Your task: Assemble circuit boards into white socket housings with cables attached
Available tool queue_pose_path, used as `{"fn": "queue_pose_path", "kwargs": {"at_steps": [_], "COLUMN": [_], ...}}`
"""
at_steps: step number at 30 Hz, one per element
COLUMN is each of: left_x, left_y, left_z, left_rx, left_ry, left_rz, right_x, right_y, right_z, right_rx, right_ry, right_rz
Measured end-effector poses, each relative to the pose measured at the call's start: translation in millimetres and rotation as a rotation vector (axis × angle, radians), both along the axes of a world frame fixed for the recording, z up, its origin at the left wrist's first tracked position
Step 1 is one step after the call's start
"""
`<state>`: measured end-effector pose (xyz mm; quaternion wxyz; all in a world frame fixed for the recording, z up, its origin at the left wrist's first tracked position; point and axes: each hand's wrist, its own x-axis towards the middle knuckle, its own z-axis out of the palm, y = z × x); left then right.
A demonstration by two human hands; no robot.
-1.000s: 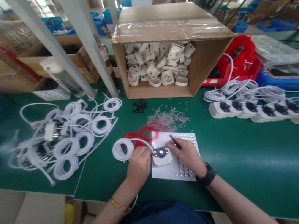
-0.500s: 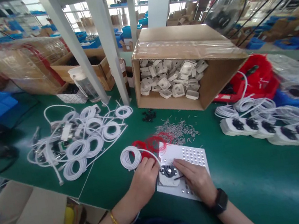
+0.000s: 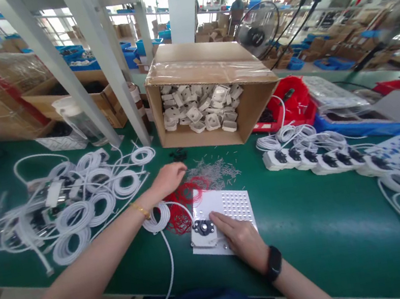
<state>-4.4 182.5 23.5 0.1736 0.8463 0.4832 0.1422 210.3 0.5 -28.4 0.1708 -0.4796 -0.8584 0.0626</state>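
Observation:
My left hand (image 3: 168, 176) is stretched forward over the green table, its curled fingertips at the heap of small metal pins (image 3: 213, 169) and the red wire loops (image 3: 185, 196). Whether it holds a pin I cannot make out. My right hand (image 3: 241, 237) lies on the white perforated plate (image 3: 232, 203), fingers flat beside the white socket part with a black round insert (image 3: 204, 229). A coiled white cable (image 3: 156, 218) runs from that part, under my left wrist.
An open cardboard box (image 3: 216, 133) full of white socket shells lies on its side behind the pins. A pile of coiled white cables (image 3: 77, 197) lies left. A row of white sockets with black inserts (image 3: 310, 158) sits right. Grey posts (image 3: 108, 67) rise at the back.
My left hand left the socket part and reached forward to the pin heap. My right hand stayed on the plate beside the part. The view swung a little to the right.

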Motion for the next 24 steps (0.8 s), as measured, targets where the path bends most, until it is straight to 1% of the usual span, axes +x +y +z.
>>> {"fn": "queue_pose_path", "kwargs": {"at_steps": [2,5,10,13,15,16,17,19,20,21,22,24], "left_x": [12.7,23.5,25.4,25.4,25.9,26.2,26.6,27.1,26.8,26.0,24.4,18.1], "left_y": [18.9,32.3,39.1,39.3,37.4,36.2,35.0,33.0,32.1,30.8,28.5,18.5], "left_z": [-10.8,-20.7,-27.1,-29.5,-30.7,-31.0,-30.9,-28.8,-26.6,-23.5,-19.5,-9.6], "left_rx": [-0.005,-0.017,-0.053,-0.073,-0.079,-0.078,-0.075,-0.063,-0.057,-0.051,-0.048,-0.051], "left_ry": [0.039,0.091,0.137,0.132,0.107,0.087,0.061,-0.005,-0.043,-0.085,-0.128,-0.216], "left_rz": [-0.018,-0.045,-0.066,-0.073,-0.074,-0.07,-0.063,-0.038,-0.019,0.005,0.034,0.096], "right_x": [-0.6,0.1,-5.5,-11.1,-7.1,-1.2,7.5,30.7,43.4,55.5,66.0,80.1], "right_y": [-2.2,-6.6,-10.4,-9.7,-5.1,-0.6,5.7,23.6,34.5,45.7,56.7,75.2], "right_z": [1.2,-1.5,-5.7,-1.2,3.9,6.6,9.2,13.6,15.3,16.6,17.3,17.4], "right_rx": [-0.008,0.008,0.021,-0.038,-0.076,-0.08,-0.074,-0.064,-0.079,-0.121,-0.174,-0.259], "right_ry": [0.022,0.029,0.112,0.09,0.054,0.062,0.09,0.158,0.163,0.124,0.072,-0.005], "right_rz": [-0.002,-0.013,-0.022,-0.043,-0.058,-0.096,-0.165,-0.371,-0.476,-0.544,-0.574,-0.563]}}
